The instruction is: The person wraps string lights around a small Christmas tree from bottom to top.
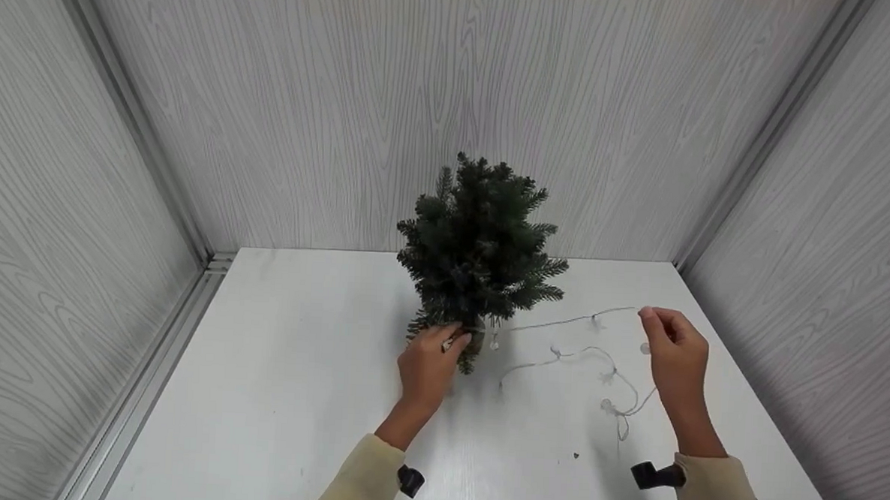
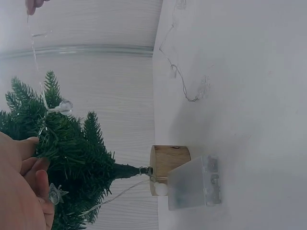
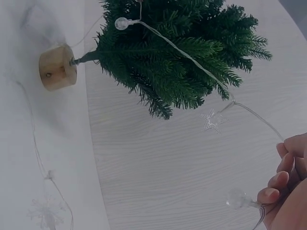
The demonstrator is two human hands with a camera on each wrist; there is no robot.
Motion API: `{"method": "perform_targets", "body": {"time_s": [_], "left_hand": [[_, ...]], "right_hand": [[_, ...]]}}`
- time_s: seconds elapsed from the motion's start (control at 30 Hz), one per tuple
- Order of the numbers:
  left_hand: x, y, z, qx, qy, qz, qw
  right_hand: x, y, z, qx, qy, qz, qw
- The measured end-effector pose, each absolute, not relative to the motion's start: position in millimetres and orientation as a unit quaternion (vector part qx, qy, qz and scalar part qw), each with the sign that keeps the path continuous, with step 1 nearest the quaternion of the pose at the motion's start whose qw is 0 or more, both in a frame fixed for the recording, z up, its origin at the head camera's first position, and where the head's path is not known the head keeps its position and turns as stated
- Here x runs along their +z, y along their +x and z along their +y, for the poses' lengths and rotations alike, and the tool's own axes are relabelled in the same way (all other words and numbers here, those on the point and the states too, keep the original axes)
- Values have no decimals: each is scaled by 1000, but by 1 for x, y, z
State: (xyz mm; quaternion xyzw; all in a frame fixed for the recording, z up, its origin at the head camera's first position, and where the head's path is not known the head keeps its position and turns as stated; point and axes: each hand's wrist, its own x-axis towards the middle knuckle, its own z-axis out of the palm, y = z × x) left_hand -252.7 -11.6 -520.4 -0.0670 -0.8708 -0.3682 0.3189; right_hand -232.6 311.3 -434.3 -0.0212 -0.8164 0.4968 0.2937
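A small artificial Christmas tree (image 1: 483, 237) stands on a round wooden base (image 3: 57, 69). At its front lower branches my left hand (image 1: 429, 362) bends its fingers around a string of fairy lights (image 1: 551, 324), partly hidden by greenery. Off to the right, my right hand (image 1: 677, 350) pinches the same wire between thumb and fingertips, raised above the table. The stretch between both hands is nearly straight. A clear round bulb (image 2: 65, 107) and a star ornament (image 3: 211, 120) hang along it. Another round bulb (image 3: 236, 198) dangles by my right fingers.
A translucent battery box (image 2: 187, 184) lies against the wooden base, with wire running up into the branches. The slack wire (image 1: 598, 351), with a snowflake ornament (image 3: 45, 213), trails over the white table (image 1: 297, 364). Wood-grain panels (image 1: 331, 110) enclose the back and sides.
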Motion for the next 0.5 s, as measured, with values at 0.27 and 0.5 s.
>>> {"method": "perform_targets", "body": {"time_s": [0.27, 0.5], "left_hand": [[-521, -251, -12, -409, -89, -850, 320], [-509, -247, 4, -419, -136, -823, 358]], "right_hand": [[-440, -232, 303, 499, -13, -819, 283], [-447, -231, 290, 500, 1, -823, 270]]}}
